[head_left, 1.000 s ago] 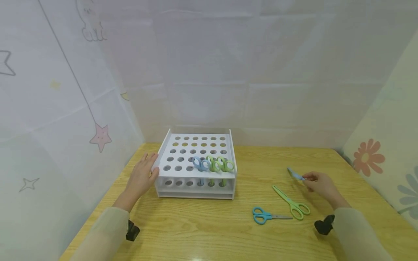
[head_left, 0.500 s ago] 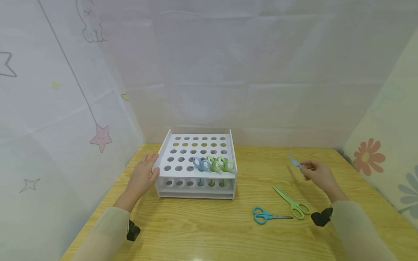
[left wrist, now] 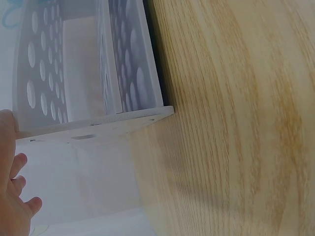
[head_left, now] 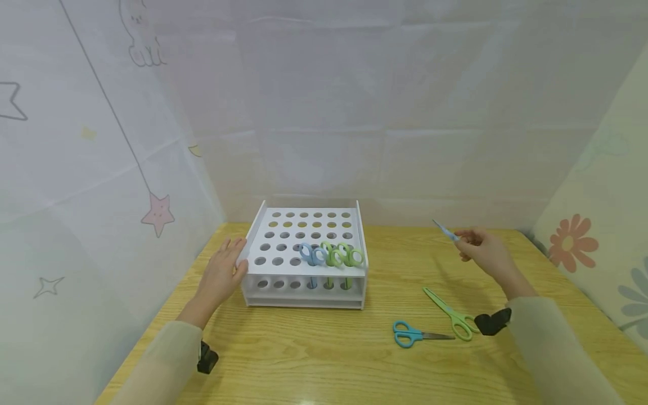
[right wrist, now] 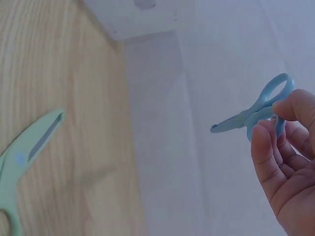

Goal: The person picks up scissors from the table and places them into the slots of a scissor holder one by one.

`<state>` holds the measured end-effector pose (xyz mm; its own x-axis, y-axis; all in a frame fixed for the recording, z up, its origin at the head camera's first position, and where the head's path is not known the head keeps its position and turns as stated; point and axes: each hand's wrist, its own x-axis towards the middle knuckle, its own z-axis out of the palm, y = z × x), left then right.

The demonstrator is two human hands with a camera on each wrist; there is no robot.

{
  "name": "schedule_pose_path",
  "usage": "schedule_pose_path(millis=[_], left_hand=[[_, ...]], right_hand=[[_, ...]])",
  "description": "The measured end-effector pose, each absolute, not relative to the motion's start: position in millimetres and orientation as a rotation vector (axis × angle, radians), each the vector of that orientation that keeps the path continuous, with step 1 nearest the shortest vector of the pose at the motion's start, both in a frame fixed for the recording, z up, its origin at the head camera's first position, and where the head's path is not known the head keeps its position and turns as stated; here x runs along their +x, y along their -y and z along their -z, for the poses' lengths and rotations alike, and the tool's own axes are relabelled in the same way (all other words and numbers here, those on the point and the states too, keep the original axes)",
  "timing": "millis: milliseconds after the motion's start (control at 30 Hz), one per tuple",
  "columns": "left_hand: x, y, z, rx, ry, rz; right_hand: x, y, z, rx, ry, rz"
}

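My right hand [head_left: 483, 253] pinches light blue scissors [right wrist: 241, 119] by their handle loops, held up over the table's right side with the blade end pointing left and away. My left hand [head_left: 220, 275] rests against the left side of a white rack [head_left: 283, 269] full of round holes, its thumb at the panel's edge. Light blue scissors [head_left: 311, 259] and two green pairs stand in the rack's front right holes, loops up. On the table below my right hand lie green scissors [head_left: 448, 311] and turquoise scissors [head_left: 415, 335] with a bare metal blade.
The wooden table [head_left: 324, 360] backs onto a pale cloth wall [head_left: 430, 169], with printed cloth at both sides. A black wrist camera [head_left: 493, 322] on the right arm overlaps the green scissors' loops in the head view.
My right hand has lifted the light blue scissors off the table's right side, moving up, away from me and slightly left. My left hand and the rack stay put.
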<state>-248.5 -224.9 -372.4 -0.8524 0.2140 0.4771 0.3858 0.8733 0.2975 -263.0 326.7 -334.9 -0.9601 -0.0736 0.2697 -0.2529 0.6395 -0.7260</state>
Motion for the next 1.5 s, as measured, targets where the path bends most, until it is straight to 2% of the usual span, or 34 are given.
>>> schedule_pose_path(millis=[700,1500], left_hand=[[-249.6,225.5,374.0,-0.438,2.603,0.532],[-247.8,224.6,372.5,-0.440,2.605,0.533]], right_hand=[[-258.3,-277.0,284.1,0.432,2.527,-1.273],[-254.5,-241.4,255.2,0.457,2.382,-1.366]])
